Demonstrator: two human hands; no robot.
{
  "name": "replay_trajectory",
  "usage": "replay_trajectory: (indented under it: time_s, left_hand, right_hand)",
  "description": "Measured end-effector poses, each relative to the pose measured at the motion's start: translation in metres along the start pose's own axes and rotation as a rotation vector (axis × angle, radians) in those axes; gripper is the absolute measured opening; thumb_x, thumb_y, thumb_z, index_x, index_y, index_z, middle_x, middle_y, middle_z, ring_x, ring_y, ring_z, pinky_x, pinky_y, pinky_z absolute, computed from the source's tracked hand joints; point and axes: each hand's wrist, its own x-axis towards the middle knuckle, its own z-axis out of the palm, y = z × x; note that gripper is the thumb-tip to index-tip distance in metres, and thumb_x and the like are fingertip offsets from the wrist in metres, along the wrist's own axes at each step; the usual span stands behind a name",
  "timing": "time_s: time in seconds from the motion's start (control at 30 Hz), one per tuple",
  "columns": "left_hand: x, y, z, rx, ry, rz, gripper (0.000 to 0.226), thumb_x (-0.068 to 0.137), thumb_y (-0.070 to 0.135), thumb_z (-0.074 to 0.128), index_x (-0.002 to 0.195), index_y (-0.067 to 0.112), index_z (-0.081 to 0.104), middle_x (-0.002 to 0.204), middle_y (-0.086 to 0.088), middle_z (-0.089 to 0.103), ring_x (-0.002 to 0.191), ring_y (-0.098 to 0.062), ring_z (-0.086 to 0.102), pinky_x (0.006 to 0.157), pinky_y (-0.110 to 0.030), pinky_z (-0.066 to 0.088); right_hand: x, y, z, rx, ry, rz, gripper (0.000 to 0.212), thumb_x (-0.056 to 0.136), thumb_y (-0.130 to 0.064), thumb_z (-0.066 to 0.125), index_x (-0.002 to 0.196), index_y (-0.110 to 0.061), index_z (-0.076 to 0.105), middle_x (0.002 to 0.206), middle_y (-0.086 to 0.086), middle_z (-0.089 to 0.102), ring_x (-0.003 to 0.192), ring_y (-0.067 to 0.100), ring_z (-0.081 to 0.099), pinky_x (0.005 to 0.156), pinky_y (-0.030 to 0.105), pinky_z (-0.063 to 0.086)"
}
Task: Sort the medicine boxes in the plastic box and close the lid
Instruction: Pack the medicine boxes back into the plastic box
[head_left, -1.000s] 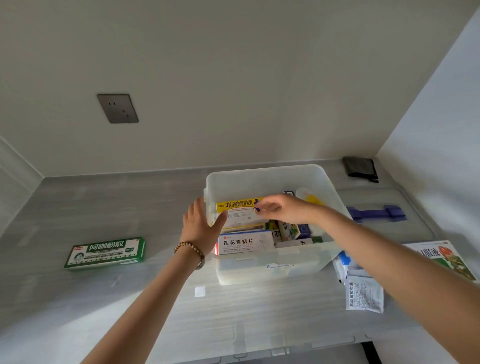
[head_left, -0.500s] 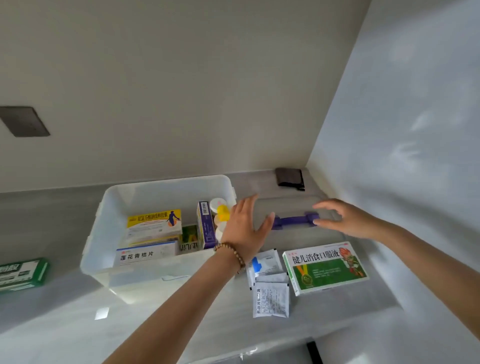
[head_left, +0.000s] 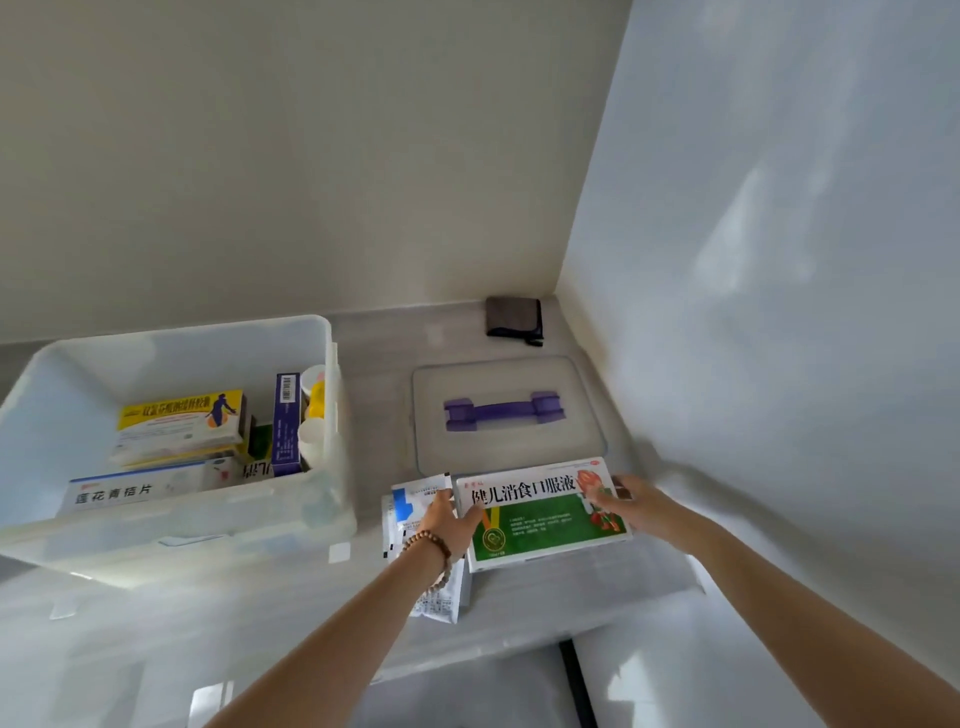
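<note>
A clear plastic box stands open at the left, holding several medicine boxes, among them a yellow-topped box and an upright purple box. Its clear lid with a purple handle lies flat to the right. In front of the lid lies a large green and white medicine box. My left hand grips its left end and my right hand grips its right end. White sachets lie partly under my left hand and wrist.
A dark folded cloth lies in the back corner. The white side wall rises close on the right. The counter's front edge runs just below the sachets.
Both hands dropped from near the lid handle and the plastic box onto the green and white medicine box and took hold of its ends. The view has shifted right and closer.
</note>
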Motion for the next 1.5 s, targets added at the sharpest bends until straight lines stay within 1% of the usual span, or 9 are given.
replay_trajectory:
  time_s: [0.1, 0.4, 0.63, 0.77, 0.83, 0.97, 1.07, 1.3, 1.5]
  left_hand:
    - [0.002, 0.002, 0.007, 0.016, 0.008, 0.01, 0.043, 0.09, 0.027, 0.052, 0.126, 0.008, 0.038, 0.124, -0.01, 0.055, 0.088, -0.014, 0.055, 0.053, -0.015, 0.046]
    - [-0.008, 0.023, -0.009, -0.073, 0.118, 0.127, 0.043, 0.087, 0.022, 0.057, 0.124, 0.006, 0.041, 0.121, -0.01, 0.056, 0.089, -0.014, 0.058, 0.048, -0.012, 0.05]
    - [-0.035, 0.081, -0.103, -0.143, 0.243, 0.401, 0.044, 0.082, 0.03, 0.062, 0.12, 0.012, 0.049, 0.112, -0.003, 0.062, 0.097, -0.017, 0.062, 0.066, -0.021, 0.054]
    - [-0.044, 0.087, -0.175, -0.122, 0.317, 0.464, 0.039, 0.086, 0.029, 0.058, 0.119, 0.01, 0.054, 0.111, -0.004, 0.064, 0.087, -0.015, 0.063, 0.053, -0.013, 0.052]
    - [-0.047, 0.078, -0.213, -0.086, 0.366, 0.474, 0.033, 0.087, 0.03, 0.055, 0.115, 0.012, 0.056, 0.109, -0.004, 0.064, 0.083, -0.015, 0.064, 0.05, -0.013, 0.051]
    - [-0.041, 0.048, -0.288, -0.067, 0.427, 0.446, 0.033, 0.087, 0.031, 0.055, 0.114, 0.012, 0.058, 0.11, -0.006, 0.066, 0.083, -0.016, 0.064, 0.054, -0.017, 0.052]
    - [-0.033, 0.026, -0.335, -0.071, 0.448, 0.444, 0.035, 0.088, 0.03, 0.055, 0.119, 0.013, 0.056, 0.115, -0.008, 0.064, 0.083, -0.013, 0.063, 0.054, -0.013, 0.052]
    - [-0.022, -0.036, -0.415, 0.191, 0.639, 0.399, 0.049, 0.088, 0.033, 0.053, 0.133, 0.017, 0.041, 0.136, -0.008, 0.047, 0.126, -0.026, 0.04, 0.103, -0.041, 0.037]
    - [-0.014, -0.066, -0.419, 0.184, 0.567, 0.352, 0.06, 0.087, 0.032, 0.055, 0.14, 0.019, 0.029, 0.139, -0.008, 0.042, 0.13, -0.028, 0.034, 0.106, -0.045, 0.033]
  right_hand:
    - [0.007, 0.005, 0.004, 0.013, 0.001, -0.018, 0.042, 0.082, -0.041, 0.065, 0.115, -0.015, 0.059, 0.109, 0.005, 0.07, 0.098, 0.021, 0.066, 0.093, 0.042, 0.051]
    - [0.001, -0.014, -0.006, 0.099, 0.074, -0.038, 0.047, 0.077, -0.045, 0.069, 0.113, -0.019, 0.054, 0.106, 0.003, 0.068, 0.093, 0.018, 0.066, 0.08, 0.035, 0.055]
    - [-0.041, -0.117, -0.019, 0.274, 0.129, -0.307, 0.061, 0.06, -0.056, 0.07, 0.111, -0.025, 0.056, 0.096, -0.006, 0.073, 0.089, 0.013, 0.07, 0.083, 0.032, 0.053]
    - [-0.043, -0.179, 0.008, 0.414, 0.079, -0.386, 0.035, 0.079, -0.032, 0.069, 0.111, -0.023, 0.059, 0.103, 0.0, 0.073, 0.095, 0.018, 0.069, 0.086, 0.038, 0.053]
    - [-0.041, -0.209, 0.032, 0.469, 0.036, -0.391, 0.022, 0.085, -0.019, 0.065, 0.106, -0.021, 0.06, 0.099, 0.0, 0.073, 0.089, 0.014, 0.071, 0.076, 0.033, 0.054]
    - [-0.032, -0.261, 0.091, 0.508, -0.024, -0.378, 0.017, 0.084, -0.012, 0.065, 0.099, -0.017, 0.058, 0.078, -0.004, 0.075, 0.073, 0.01, 0.072, 0.061, 0.025, 0.055]
    - [-0.025, -0.296, 0.131, 0.518, -0.053, -0.36, 0.017, 0.084, -0.01, 0.065, 0.099, -0.015, 0.058, 0.085, 0.002, 0.075, 0.079, 0.016, 0.071, 0.067, 0.03, 0.056]
    - [0.0, -0.338, 0.196, 0.427, -0.043, -0.241, 0.029, 0.085, -0.008, 0.062, 0.114, -0.006, 0.057, 0.101, 0.013, 0.07, 0.09, 0.027, 0.067, 0.078, 0.039, 0.055]
    - [0.02, -0.346, 0.225, 0.419, -0.005, -0.172, 0.028, 0.085, -0.009, 0.063, 0.112, -0.006, 0.058, 0.091, 0.008, 0.071, 0.083, 0.023, 0.067, 0.065, 0.034, 0.054]
